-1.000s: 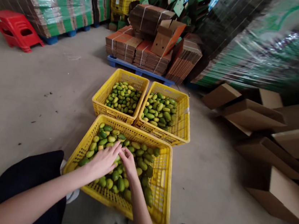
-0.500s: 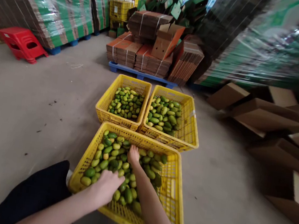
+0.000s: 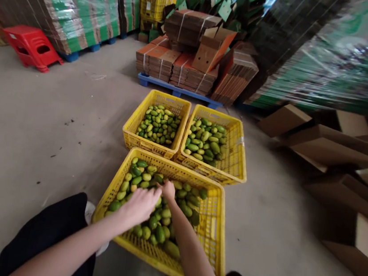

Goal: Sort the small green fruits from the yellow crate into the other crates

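The nearest yellow crate (image 3: 216, 245) holds many small oval fruits (image 3: 160, 233), green to yellowish. My left hand (image 3: 142, 203) is over the middle of this fruit, its fingers curled down and closed. My right hand (image 3: 168, 191) is just beyond and to the right, also closed, with its fingers bent toward my left hand's fingertips. The two hands nearly meet or touch; I cannot tell which. Whatever is between their fingers is hidden. Fruit lies thickest on the crate's left and middle, while bare mesh shows along its right side.
Behind stand two more yellow crates of fruit, a left one (image 3: 127, 133) and a right one (image 3: 243, 163). Farther back, flattened cartons (image 3: 192, 74) sit on a blue pallet (image 3: 176, 90). Open cardboard boxes (image 3: 333, 149) lie at right, a red stool (image 3: 34, 48) at left.
My left hand has moved forward and right, up to my right hand. My right hand has stayed at about the same spot over the fruit. The view has shifted slightly.
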The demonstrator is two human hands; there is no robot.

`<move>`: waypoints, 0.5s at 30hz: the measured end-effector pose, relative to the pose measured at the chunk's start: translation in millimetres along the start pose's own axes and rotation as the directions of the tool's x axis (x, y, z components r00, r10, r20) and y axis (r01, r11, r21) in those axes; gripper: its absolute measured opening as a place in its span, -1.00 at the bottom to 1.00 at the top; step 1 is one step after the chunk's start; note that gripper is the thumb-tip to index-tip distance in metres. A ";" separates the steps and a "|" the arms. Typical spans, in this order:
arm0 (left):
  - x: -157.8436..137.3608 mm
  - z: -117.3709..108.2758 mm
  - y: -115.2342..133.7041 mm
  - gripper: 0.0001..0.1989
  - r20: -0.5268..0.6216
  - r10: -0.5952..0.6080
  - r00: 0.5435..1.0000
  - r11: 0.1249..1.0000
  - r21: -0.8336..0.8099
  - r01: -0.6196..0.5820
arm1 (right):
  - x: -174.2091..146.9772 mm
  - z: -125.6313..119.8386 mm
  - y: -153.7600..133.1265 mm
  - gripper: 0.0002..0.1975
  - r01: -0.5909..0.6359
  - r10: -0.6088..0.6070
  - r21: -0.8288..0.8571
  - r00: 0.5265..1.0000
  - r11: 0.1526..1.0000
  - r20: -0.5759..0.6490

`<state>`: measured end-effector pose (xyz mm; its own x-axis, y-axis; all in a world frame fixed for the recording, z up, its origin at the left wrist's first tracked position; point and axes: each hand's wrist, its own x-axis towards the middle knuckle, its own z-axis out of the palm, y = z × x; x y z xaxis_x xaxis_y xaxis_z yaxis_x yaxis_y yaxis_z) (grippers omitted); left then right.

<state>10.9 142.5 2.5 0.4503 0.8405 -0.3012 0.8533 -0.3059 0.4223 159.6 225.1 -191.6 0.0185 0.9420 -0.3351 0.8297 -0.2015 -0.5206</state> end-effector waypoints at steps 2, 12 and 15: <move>10.7 -8.6 -0.3 -0.50 -0.142 -0.019 0.990 0.969 -0.247 -0.017 | -13.5 -27.1 2.6 -0.80 0.052 -0.052 0.070 0.999 0.996 0.005; 10.0 -49.8 18.8 -0.64 -0.129 0.083 0.988 -0.413 -0.907 -0.084 | -138.2 -192.6 -0.8 -0.52 0.372 -0.296 0.587 0.928 0.720 -0.225; 0.5 -48.2 29.9 -0.64 -0.144 0.060 0.988 -0.453 -0.886 -0.101 | -175.2 -207.9 -6.7 -0.56 0.351 -0.255 0.722 0.935 0.596 -0.245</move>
<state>23.9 155.4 56.1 0.4584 0.8761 -0.1494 -0.6649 0.4496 0.5964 266.8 117.3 33.9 -0.0580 0.9983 0.0115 0.0981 0.0171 -0.9950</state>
